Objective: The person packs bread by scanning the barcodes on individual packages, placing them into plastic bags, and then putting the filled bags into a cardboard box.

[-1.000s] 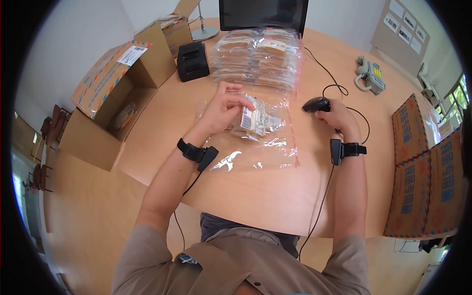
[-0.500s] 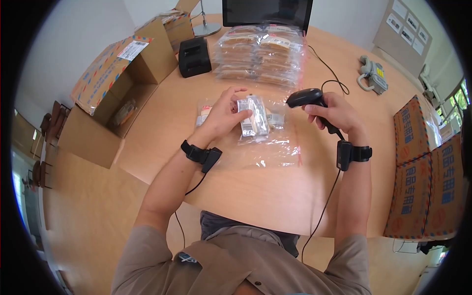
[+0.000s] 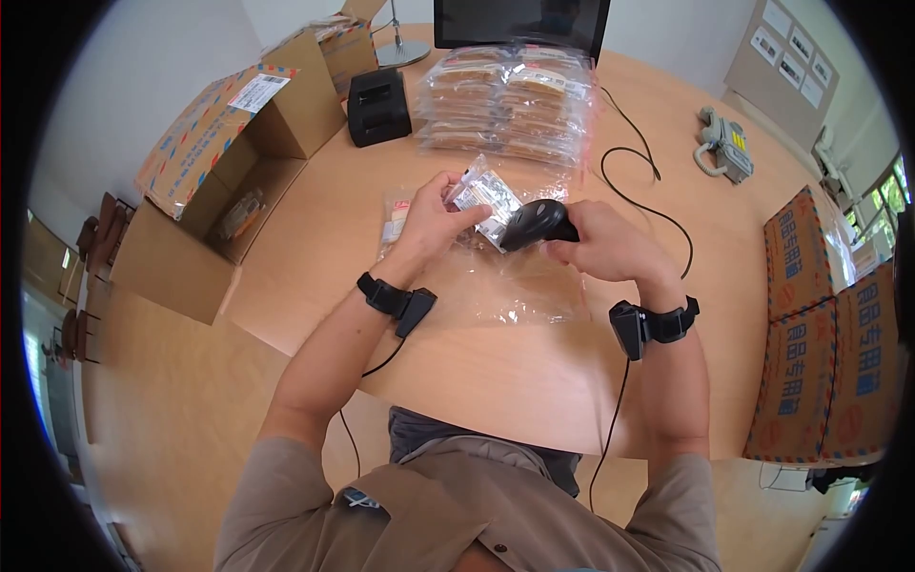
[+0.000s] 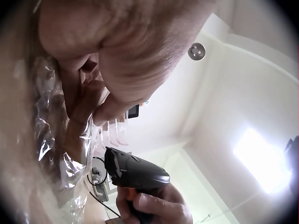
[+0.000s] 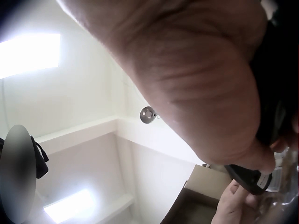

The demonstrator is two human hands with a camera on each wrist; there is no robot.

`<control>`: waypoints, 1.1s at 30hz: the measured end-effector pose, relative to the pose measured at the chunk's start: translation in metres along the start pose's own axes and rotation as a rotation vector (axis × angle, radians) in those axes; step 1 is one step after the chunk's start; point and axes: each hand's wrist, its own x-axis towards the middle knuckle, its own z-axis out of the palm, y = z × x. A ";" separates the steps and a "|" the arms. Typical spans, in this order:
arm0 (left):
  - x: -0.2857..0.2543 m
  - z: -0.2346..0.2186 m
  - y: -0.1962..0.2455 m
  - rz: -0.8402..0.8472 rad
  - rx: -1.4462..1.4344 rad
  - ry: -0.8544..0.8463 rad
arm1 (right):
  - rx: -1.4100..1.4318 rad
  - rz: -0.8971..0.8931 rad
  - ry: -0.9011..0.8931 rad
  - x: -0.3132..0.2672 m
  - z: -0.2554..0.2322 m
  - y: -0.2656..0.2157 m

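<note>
My left hand point(image 3: 431, 221) grips a small clear packet point(image 3: 484, 191) with a printed label, its thumb across the front. In my right hand point(image 3: 615, 240) is a black handheld barcode scanner point(image 3: 539, 223), its head overlapping the packet's lower right edge in the head view. The left wrist view shows the scanner point(image 4: 135, 170) with the right hand's fingers curled round its handle. Beneath the hands lies a large clear plastic bag point(image 3: 515, 300) on the table, and another labelled packet point(image 3: 396, 217) lies at its left, partly behind the left hand.
A stack of bagged packets point(image 3: 505, 105) stands before the monitor point(image 3: 519, 21). An opened carton point(image 3: 205, 157) is at left, with a black device point(image 3: 378, 107) beside it. At right are a telephone point(image 3: 726, 145), closed cartons point(image 3: 801, 324) and the scanner's cable point(image 3: 658, 205).
My right hand has lifted the scanner off the table and brought it left to the packet. The left hand has raised and tilted the packet.
</note>
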 end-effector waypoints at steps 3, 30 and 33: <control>0.001 0.000 -0.003 0.015 -0.029 -0.005 | -0.009 0.006 -0.020 0.001 0.001 0.001; -0.004 -0.008 0.022 -0.151 -0.495 -0.028 | -0.074 0.438 0.390 -0.002 -0.066 0.154; 0.000 -0.011 0.019 -0.218 -0.591 -0.047 | -0.371 0.474 0.517 -0.007 -0.070 0.129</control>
